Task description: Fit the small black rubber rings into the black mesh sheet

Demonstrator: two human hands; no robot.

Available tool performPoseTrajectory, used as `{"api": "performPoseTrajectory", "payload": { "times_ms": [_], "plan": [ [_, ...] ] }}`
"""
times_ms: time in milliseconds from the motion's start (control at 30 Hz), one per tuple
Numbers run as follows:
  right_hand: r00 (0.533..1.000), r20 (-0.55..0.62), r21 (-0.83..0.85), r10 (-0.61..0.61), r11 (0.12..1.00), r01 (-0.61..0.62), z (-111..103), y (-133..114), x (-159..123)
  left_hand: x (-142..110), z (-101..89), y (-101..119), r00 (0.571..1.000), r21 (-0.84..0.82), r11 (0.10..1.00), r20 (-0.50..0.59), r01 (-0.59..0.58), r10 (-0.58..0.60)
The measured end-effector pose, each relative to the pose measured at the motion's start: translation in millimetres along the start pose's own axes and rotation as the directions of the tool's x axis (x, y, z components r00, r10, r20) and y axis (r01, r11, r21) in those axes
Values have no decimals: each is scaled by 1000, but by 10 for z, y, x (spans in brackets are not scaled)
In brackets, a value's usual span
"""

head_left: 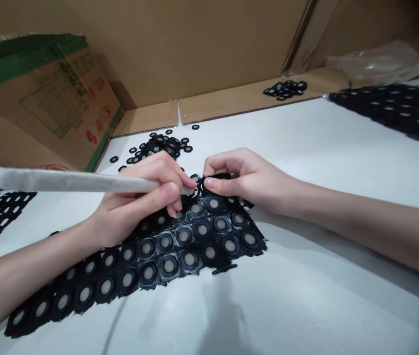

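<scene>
So, middle of the frame, the left hand [139,202] has its thumb and fingers curled snugly around a white stick [72,181], kinda pen-style. The long fuzzy-ended part sticks out toward the left edge, and the other end points at the right fingertips. The right hand [246,175], just right of center, has its thumb and index finger pinched together on a black piece [209,186] at the top edge of the black sheet [156,254]. Can't tell if that bit is loose or part of the sheet. The sheet itself runs from lower left to center, tilted up to the right, with rows of pale round spots, and it's lying on a white tabletop [316,301]. A thin black sliver [225,269] sits right by its lower edge. Behind the left hand there's a messy pile of black rings [163,143], with a smaller heap [285,89] toward the upper right. Another dark sheet [390,108] is at the right edge, and a cardboard box [65,93] with green trim fills the upper left.
</scene>
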State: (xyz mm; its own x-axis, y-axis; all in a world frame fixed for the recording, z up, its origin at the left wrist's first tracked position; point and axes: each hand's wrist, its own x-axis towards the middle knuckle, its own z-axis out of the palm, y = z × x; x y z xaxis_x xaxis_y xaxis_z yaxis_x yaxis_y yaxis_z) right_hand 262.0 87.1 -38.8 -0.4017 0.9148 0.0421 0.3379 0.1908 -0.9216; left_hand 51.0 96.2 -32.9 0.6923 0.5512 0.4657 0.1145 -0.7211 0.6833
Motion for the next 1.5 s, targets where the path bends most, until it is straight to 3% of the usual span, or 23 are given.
{"api": "performPoseTrajectory", "payload": {
  "times_ms": [200, 700, 1033, 1267, 1500],
  "plan": [
    [1000, 11, 20, 2, 1000, -3, -2, 11, -12, -17, 3, -61, 988, -162, 987, -148, 27, -51],
    [990, 43, -1, -132, 991, 132, -18, 65, -17, 10, 4, -76, 990, -288, 956, -108, 52, -86],
    [995, 15, -33, -98, 995, 99, -8, 53, -18, -4, -20, -66, 991, -275, 960, -109, 41, -74],
    [990, 38, -36, -136, 990, 138, -18, 58, -9, -14, -3, -53, 992, -186, 982, -122, 20, -44],
    [989, 37, -32, -140, 989, 141, -18, 62, -14, 16, 31, -69, 987, -238, 971, -149, 29, -66]
  ]
}}
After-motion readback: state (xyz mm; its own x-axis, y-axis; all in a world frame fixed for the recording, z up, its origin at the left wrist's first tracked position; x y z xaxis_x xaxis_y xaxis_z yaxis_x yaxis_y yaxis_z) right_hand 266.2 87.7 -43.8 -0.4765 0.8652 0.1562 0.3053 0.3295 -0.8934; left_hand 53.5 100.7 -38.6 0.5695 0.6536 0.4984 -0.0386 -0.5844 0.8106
